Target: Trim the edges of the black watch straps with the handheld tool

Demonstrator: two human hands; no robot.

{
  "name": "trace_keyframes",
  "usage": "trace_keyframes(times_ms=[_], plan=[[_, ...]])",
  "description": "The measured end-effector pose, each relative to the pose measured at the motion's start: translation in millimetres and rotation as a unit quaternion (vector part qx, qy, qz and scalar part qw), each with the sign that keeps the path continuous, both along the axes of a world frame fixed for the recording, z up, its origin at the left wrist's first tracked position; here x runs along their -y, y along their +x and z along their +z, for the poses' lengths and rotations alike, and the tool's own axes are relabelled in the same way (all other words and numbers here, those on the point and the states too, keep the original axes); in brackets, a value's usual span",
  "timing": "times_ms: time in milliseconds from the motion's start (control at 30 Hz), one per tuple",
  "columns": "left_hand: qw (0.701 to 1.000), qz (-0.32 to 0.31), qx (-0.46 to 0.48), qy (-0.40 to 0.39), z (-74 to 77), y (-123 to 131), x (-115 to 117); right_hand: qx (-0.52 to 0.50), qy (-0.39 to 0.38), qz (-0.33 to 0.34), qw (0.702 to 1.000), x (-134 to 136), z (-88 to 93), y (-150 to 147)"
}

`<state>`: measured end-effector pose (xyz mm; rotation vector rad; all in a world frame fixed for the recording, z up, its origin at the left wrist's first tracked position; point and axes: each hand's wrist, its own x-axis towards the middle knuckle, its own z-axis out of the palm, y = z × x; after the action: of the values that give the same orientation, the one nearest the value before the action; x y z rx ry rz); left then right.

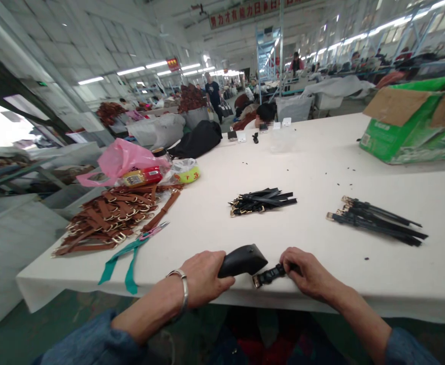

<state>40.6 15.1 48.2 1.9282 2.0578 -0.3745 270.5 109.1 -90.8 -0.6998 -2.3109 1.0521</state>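
My left hand [207, 279] is closed around a smooth black hand-held tool [245, 259] with a curved, blunt head; its exact kind I cannot make out. The tool's head is close to a short black strap [271, 275] with a gold-coloured buckle, near the table's front edge. My right hand [306, 271] pinches this strap at its right end. Beyond my hands lies a pile of black buckle straps [270, 198]. Farther right, several more black straps [382, 223] lie side by side, buckles to the left.
Brown buckle straps [104, 218] are heaped on the white-covered table [207, 218] at left, beside scissors [153, 230] with teal ribbon [121, 261]. Behind them are a pink bag [119, 162] and a black cloth item [201, 139]. A green carton [401, 126] stands back right.
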Motion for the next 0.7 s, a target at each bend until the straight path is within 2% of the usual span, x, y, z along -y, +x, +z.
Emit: trace_keyframes(times_ms=[67, 133, 233, 333, 400, 500, 700], plan=[[1.0, 0.002, 0.003, -0.019, 5.9, -5, 9, -0.003, -0.001, -0.001, 1.0, 0, -0.2, 0], [0.999, -0.002, 0.001, -0.044, 5.7, -3, 17, -0.002, -0.001, -0.004, 1.0, 0, -0.9, -1], [0.999, -0.002, 0.004, -0.045, -6.3, 9, 18, 0.012, 0.002, -0.006, 1.0, 0, -1.6, -2], [1.0, -0.008, 0.021, -0.011, -21.0, 20, 8, 0.021, 0.005, -0.005, 1.0, -1, -1.0, -2], [0.999, -0.009, 0.035, -0.004, -25.1, 21, 3, 0.021, 0.006, -0.003, 1.0, 0, 0.0, -1], [0.999, 0.012, 0.044, -0.013, -21.2, 13, 7, 0.021, 0.008, -0.005, 1.0, 1, 1.8, -1], [0.996, 0.041, 0.054, -0.052, -10.6, -2, 28, 0.026, -0.003, -0.006, 1.0, -3, 5.5, 1]])
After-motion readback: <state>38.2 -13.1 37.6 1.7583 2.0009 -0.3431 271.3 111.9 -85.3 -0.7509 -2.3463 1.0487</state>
